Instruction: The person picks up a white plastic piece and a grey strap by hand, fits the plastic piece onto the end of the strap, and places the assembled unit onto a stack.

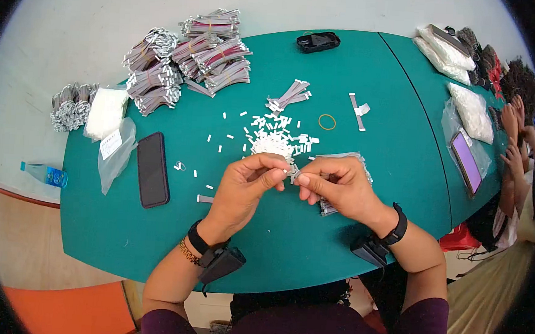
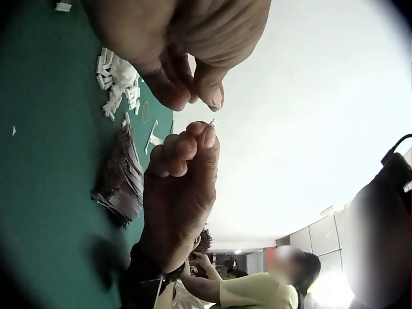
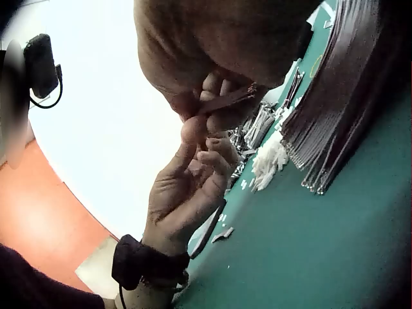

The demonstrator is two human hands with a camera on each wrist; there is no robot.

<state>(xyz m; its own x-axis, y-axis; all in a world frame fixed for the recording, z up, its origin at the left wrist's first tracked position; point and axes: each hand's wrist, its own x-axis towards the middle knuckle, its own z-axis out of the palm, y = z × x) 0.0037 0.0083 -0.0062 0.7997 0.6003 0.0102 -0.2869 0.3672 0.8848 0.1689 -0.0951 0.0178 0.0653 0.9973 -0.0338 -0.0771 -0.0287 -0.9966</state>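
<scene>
My left hand (image 1: 251,181) has thumb and forefinger curled together, with a small white plastic connector (image 1: 286,172) at their tips. My right hand (image 1: 337,182) faces it, fingertips close by. Between the right fingers is a flat grey ribbon cable (image 3: 226,100), its stripped wire ends pointing away; a tiny pale end (image 2: 213,122) shows at the fingertips. Just beyond the hands lies a heap of loose white connectors (image 1: 274,144). A stack of grey ribbon cables (image 3: 331,90) lies beneath the right hand, which partly hides it in the head view.
Banded cable bundles (image 1: 216,57) are piled at the back left, near a white bag (image 1: 106,113). A dark phone (image 1: 153,169) lies left of the hands. A rubber band (image 1: 327,121) and a black case (image 1: 318,42) lie farther back. Other people's hands (image 1: 514,139) show at right.
</scene>
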